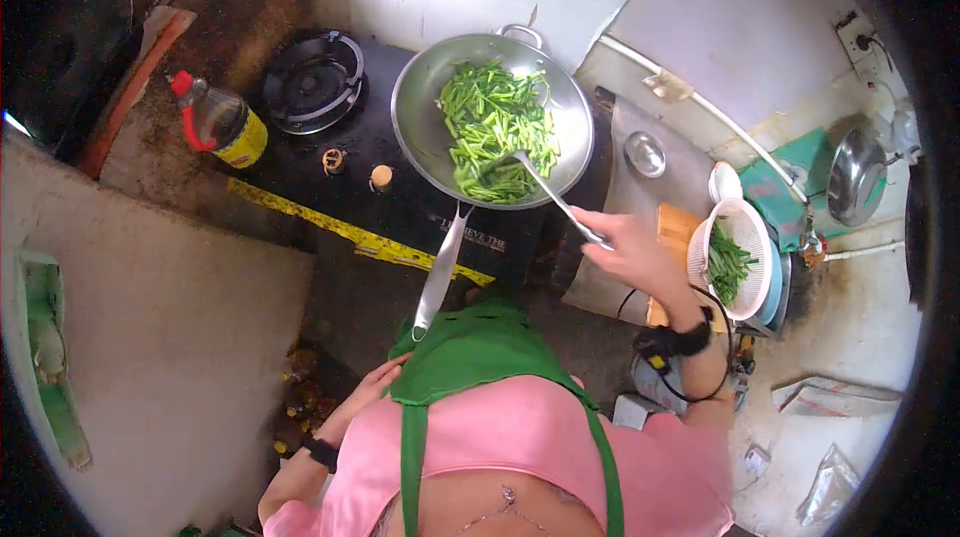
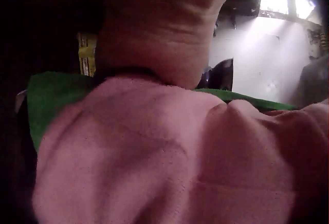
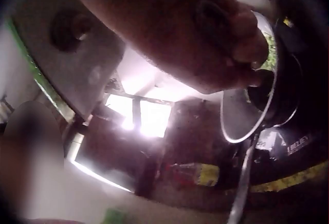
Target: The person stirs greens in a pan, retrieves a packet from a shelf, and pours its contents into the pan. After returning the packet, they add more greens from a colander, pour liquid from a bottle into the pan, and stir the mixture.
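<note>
Gripping the metal spatula (image 1: 563,200) w/ fingers curled round its handle, the R hand (image 1: 632,249) works at the wok (image 1: 420,132); cut greens (image 1: 495,117) lie inside, spatula tip among them; L hand (image 1: 385,377) rests on the green apron (image 1: 490,352), fingers relaxed, holding nothing visible; head view alone shows the white colander (image 1: 697,247) w/ more greens, R of wok; L-wrist cam shows mostly pink top (image 2: 154,142), its fingers hidden; R-wrist cam adds bright window panes (image 3: 155,118), w/ the wok partly behind the hand.
</note>
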### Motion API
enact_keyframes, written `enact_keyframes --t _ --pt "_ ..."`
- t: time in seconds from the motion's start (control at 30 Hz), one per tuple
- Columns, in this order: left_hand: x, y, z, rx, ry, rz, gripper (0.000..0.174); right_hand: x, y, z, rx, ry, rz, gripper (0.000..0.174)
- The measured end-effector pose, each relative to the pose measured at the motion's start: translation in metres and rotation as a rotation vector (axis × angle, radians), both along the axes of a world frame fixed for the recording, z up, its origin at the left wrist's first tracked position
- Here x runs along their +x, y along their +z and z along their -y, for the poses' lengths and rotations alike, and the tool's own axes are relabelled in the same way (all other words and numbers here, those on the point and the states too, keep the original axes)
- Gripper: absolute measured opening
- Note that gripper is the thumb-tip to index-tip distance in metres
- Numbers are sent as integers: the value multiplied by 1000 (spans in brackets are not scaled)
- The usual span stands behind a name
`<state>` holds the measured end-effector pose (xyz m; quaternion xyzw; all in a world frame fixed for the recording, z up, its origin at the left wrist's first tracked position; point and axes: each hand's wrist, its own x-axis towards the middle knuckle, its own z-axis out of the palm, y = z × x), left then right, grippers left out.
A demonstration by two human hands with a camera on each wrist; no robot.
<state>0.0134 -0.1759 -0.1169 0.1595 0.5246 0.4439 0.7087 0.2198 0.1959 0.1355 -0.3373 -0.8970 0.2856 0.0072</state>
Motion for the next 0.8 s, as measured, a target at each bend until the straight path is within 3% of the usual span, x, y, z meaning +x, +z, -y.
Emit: enact_keyframes --t 0.1,0.13,0.2,0.27,0.3,0.37,0.47,0.6,0.7,0.73,0.8 --pt "-2 -30 -7 26 -57 -45 49 -27 -57 -16 67 -47 -160 48" --pt "-1 -16 -13 26 -58 -48 49 -36 -68 -26 84 -69 -229 45" --pt "2 22 -32 -121 -32 -68 51 -53 -55 -35 105 -128 -204 44" --pt "4 -10 -19 -77 3 27 51 -69 -59 -54 121 -191 -172 43" --pt "4 -21 -14 -36 36 120 52 -77 -78 -70 84 -240 -278 42" --pt "5 -2 -13 -85 55 83 49 -82 -89 -67 40 -293 -382 41" --pt "5 16 -7 -140 108 -27 42 -75 -88 -45 -153 -200 -287 43" --pt "7 22 15 -123 221 -174 34 -17 -18 -22 -115 52 -168 47" --pt "12 25 17 -95 257 -217 32 9 13 -5 -213 56 -33 45" --pt "11 25 15 -96 256 -219 32 0 10 -1 -151 141 -43 45" --pt "8 26 6 -90 124 -307 30 -18 -37 -11 -85 88 -149 46"
